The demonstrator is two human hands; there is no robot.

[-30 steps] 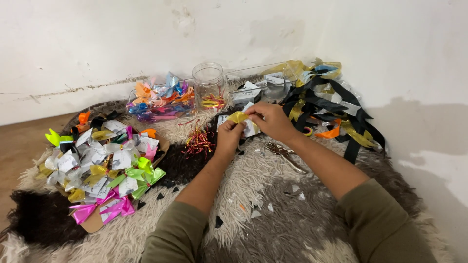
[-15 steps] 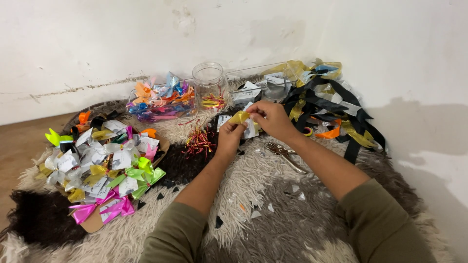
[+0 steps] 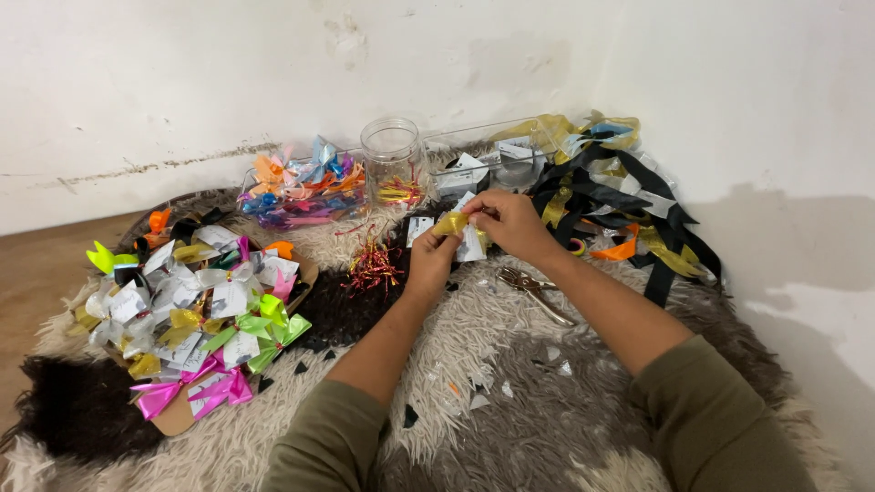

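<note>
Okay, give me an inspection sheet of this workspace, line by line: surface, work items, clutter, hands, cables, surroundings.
Surface: shaggy grey, white and dark rug, strewn with small paper scraps.
Work items: gold ribbon pinched between both hands, with a white card piece behind it.
Clutter: pile of finished bows on the left; clear box of coloured bows; glass jar; red-gold tinsel ties; scissors; heap of black and gold ribbon.
Hands: left hand and right hand both grip the ribbon.
Cables: nothing seen.
Surroundings: white wall, scuffed; wooden floor at left.
</note>
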